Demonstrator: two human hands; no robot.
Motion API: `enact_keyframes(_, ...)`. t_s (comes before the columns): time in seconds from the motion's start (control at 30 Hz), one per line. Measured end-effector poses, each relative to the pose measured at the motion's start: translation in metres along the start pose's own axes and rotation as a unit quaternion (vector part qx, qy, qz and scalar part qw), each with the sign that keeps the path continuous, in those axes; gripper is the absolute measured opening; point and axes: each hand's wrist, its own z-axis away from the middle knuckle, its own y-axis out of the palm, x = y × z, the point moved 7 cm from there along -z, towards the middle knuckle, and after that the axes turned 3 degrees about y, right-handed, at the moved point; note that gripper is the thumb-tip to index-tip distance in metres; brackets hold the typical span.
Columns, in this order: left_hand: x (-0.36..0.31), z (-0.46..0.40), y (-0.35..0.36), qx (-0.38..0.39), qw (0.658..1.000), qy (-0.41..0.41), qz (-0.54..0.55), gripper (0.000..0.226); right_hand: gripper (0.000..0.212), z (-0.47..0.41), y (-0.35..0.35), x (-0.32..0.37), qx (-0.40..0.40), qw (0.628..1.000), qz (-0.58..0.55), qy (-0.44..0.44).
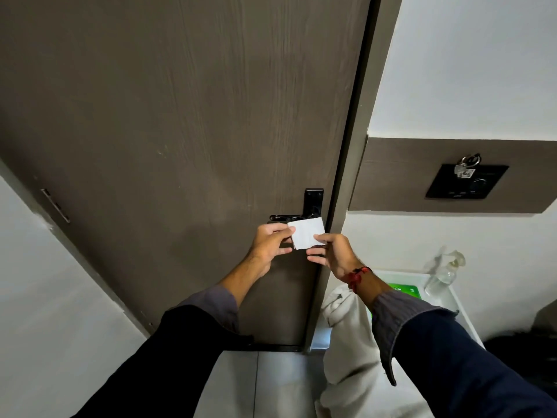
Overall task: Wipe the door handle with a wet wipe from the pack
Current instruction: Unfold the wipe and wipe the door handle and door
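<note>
Wet wipe [307,235], light, limp, probably slippery, is pinched at opposite edges by left hand [271,241] and right hand [330,253], just near the door handle [286,218].

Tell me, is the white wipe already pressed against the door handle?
No. Both hands, left and right, hold the wipe in front of and just below the black handle, not on it.

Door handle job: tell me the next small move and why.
Probably press the wet wipe onto the door handle and rub along it. Left hand and right hand hold the wipe folded just in front of the black lever, seemingly not yet touching it.
</note>
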Motion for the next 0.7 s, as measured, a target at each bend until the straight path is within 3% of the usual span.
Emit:
enact_keyframes(0.07, -0.004, 0.001, 0.002, -0.011, 1.000, 0.021, -0.016, 0.017, 0.029, 0.000, 0.000, -0.001, -0.021, 0.999, 0.029, -0.003)
enact_keyframes(0.13, -0.007, 0.001, 0.001, -0.034, 0.998, 0.031, -0.029, 0.013, 0.037, 0.002, -0.008, 0.009, -0.100, 0.980, 0.137, -0.102)
enact_keyframes(0.2, -0.007, -0.001, 0.001, -0.056, 0.997, 0.031, -0.036, 0.013, 0.042, 0.015, -0.009, 0.032, -0.185, 0.901, 0.285, -0.271)
enact_keyframes(0.23, -0.007, -0.001, 0.002, -0.061, 0.997, 0.031, -0.038, 0.012, 0.040, 0.022, -0.002, 0.038, -0.175, 0.864, 0.337, -0.332)
enact_keyframes(0.27, -0.007, -0.002, 0.003, -0.064, 0.997, 0.030, -0.039, 0.011, 0.036, 0.024, 0.006, 0.038, -0.132, 0.854, 0.361, -0.351)
enact_keyframes(0.37, -0.006, -0.004, 0.007, -0.072, 0.996, 0.035, -0.035, 0.010, 0.032, 0.020, 0.026, 0.023, 0.005, 0.897, 0.345, -0.276)
enact_keyframes(0.6, -0.003, -0.011, 0.006, -0.054, 0.997, 0.024, -0.046, 0.020, 0.012, 0.008, 0.015, 0.023, 0.000, 0.931, 0.259, -0.257)
enact_keyframes(0.7, 0.000, -0.018, -0.002, -0.016, 0.994, 0.019, -0.111, 0.023, 0.013, -0.001, 0.003, 0.028, -0.031, 0.931, 0.269, -0.245)
